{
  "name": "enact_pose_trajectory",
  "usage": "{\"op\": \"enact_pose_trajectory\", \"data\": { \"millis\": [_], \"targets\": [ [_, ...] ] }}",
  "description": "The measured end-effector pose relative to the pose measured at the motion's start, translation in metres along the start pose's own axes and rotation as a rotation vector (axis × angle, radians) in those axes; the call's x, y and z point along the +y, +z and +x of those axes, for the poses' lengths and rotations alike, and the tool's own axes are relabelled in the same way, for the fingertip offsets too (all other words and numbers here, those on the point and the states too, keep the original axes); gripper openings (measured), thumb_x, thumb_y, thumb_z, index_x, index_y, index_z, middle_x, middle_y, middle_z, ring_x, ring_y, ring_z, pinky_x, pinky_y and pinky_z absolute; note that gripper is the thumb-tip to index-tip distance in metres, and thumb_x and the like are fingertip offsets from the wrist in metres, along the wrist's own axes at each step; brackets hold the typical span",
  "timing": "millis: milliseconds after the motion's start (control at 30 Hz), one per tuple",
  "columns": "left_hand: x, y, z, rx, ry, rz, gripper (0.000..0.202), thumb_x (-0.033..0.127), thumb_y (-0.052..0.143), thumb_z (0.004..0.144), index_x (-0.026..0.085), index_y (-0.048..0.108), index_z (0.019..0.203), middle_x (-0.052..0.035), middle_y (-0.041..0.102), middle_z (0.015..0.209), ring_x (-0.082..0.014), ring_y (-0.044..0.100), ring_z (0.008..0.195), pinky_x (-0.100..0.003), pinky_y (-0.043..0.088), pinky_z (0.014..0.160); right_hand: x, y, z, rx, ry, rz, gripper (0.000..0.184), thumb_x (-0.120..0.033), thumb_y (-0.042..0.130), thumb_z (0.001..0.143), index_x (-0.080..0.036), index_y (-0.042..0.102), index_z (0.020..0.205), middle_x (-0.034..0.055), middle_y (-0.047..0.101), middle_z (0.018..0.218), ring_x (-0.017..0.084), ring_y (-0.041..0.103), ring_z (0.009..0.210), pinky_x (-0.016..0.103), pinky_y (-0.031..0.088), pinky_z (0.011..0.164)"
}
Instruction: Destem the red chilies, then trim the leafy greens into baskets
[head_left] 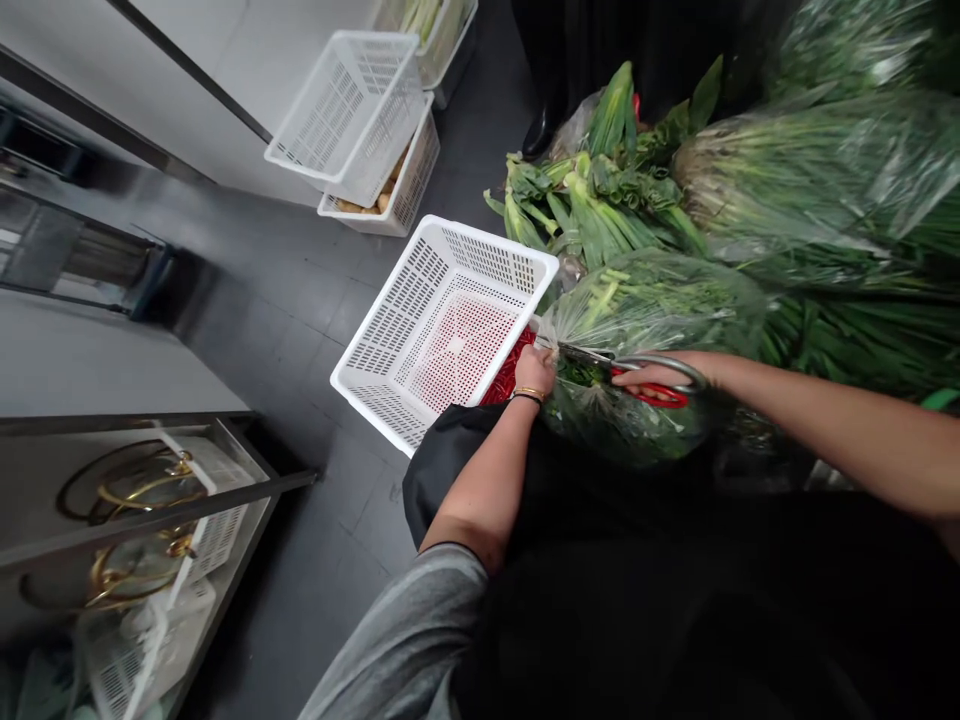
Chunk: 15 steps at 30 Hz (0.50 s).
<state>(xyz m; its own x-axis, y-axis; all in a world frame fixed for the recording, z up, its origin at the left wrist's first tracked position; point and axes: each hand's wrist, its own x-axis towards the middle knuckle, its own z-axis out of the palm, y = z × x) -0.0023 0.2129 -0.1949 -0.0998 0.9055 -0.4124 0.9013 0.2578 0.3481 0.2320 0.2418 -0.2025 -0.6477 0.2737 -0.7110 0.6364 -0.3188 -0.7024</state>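
My left hand (534, 370) is closed around the gathered neck of a clear plastic bag (652, 290) of leafy greens. In my right hand (637, 378) is a pair of scissors (664, 375) with a red inner grip, its blades pointing left at the bunched plastic beside my left fingers. Whether the blades are apart is too small to tell. A white perforated basket (442, 310) stands just left of my left hand. Red items (516, 368), perhaps chillies, show under the basket's near edge and through its base.
More bagged greens (817, 180) and loose leafy stalks (600, 200) lie on the right. Stacked white baskets (352, 110) stand at the back by the wall. A metal shelf (247, 490) with gold-rimmed lids (142, 490) is at the left. Someone's dark shoe (544, 130) shows at the top.
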Motion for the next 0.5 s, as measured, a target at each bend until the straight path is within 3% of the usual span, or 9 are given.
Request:
{"op": "enact_pose_trajectory", "data": {
  "millis": [200,333,400,500],
  "targets": [
    [-0.021,0.002,0.003,0.045,-0.157,-0.213,0.021,0.012,0.056,0.078,0.016,0.073,0.089,-0.0085,0.061,0.098,-0.0189,0.059,0.091,-0.027,0.046,0.083,0.014,0.033,-0.015,0.050,0.062,-0.002,0.041,-0.055,0.048,0.083,-0.018,0.043,0.067,-0.0022,0.042,0.046,0.010,0.041,0.037,0.023,0.035,0.038],
    [-0.033,0.000,0.008,0.024,-0.241,-0.333,0.016,0.011,0.058,0.074,0.013,0.071,0.084,-0.0051,0.065,0.077,-0.0161,0.061,0.076,-0.027,0.047,0.074,0.032,0.050,-0.046,0.067,0.246,-0.054,0.035,-0.038,0.044,0.087,-0.015,0.047,0.062,0.0026,0.049,0.049,0.009,0.044,0.040,0.022,0.036,0.042],
    [-0.033,0.000,0.011,0.019,-0.278,-0.378,0.015,0.015,0.060,0.074,0.012,0.070,0.085,-0.0042,0.066,0.071,-0.0154,0.060,0.068,-0.027,0.048,0.068,0.029,0.058,-0.059,0.099,0.278,-0.068,0.034,-0.032,0.042,0.087,-0.016,0.045,0.058,0.0033,0.049,0.048,0.010,0.044,0.039,0.022,0.037,0.042],
    [-0.029,-0.002,0.013,0.053,-0.309,-0.415,0.019,0.026,0.065,0.072,0.013,0.069,0.086,-0.0039,0.067,0.071,-0.0163,0.062,0.068,-0.027,0.048,0.066,0.006,0.064,-0.058,0.239,0.245,-0.158,0.031,-0.027,0.044,0.085,-0.016,0.044,0.056,0.0023,0.049,0.046,0.011,0.045,0.038,0.022,0.037,0.042]
  ]
}}
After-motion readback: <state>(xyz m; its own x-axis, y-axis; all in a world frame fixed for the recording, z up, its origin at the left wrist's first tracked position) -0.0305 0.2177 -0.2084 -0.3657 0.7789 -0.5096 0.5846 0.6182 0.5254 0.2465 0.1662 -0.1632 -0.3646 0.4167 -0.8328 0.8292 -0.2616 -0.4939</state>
